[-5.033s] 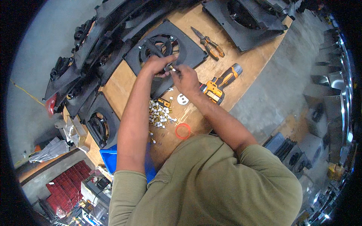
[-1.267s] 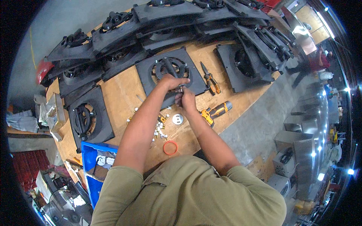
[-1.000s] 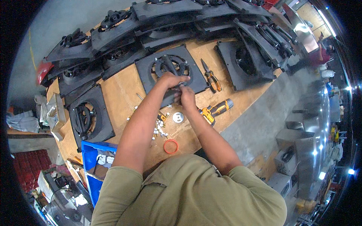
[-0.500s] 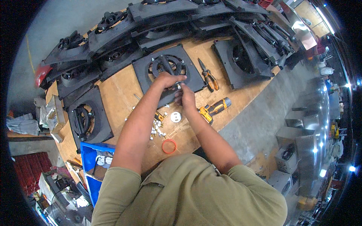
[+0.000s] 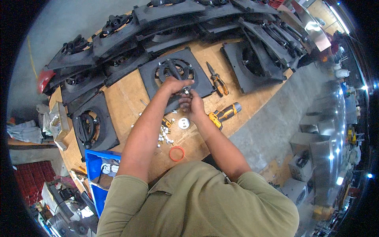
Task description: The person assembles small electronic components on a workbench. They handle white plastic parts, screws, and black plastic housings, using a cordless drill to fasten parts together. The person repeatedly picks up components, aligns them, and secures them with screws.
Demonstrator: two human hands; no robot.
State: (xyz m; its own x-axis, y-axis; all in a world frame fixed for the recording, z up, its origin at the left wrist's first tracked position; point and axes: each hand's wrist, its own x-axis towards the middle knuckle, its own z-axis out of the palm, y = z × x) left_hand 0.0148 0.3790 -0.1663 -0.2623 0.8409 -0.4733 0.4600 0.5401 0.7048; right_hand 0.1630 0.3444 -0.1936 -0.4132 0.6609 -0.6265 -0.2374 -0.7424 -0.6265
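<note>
A black square panel [image 5: 149, 75] lies in front of me, with a black ring-shaped burner [image 5: 186, 71] and a thick tube in its round opening. My left hand [image 5: 172, 85] is closed over the near end of that tube, the thumb pointing right. Just below, my right hand [image 5: 192, 104] has its fingers curled, with thumb and fingertips at a small silver fitting [image 5: 187, 90] on the tube's end. My fingers partly hide the fitting and the panel's near edge. A round white disc with holes [image 5: 183, 123] lies close under my right hand.
Brass-and-white fittings [image 5: 165, 137] and an orange ring [image 5: 177, 153] lie nearer me. Pliers [image 5: 217, 79] and a yellow-black cordless driver [image 5: 224, 115] lie to the right. Black panels [image 5: 166, 17] are stacked along the far edge; another panel [image 5: 103, 118] and a blue bin [image 5: 94, 156] stand left.
My right hand's fingers have turned and curled in around the fitting, the hand shifting slightly up. My left hand stays nearly in place on the tube.
</note>
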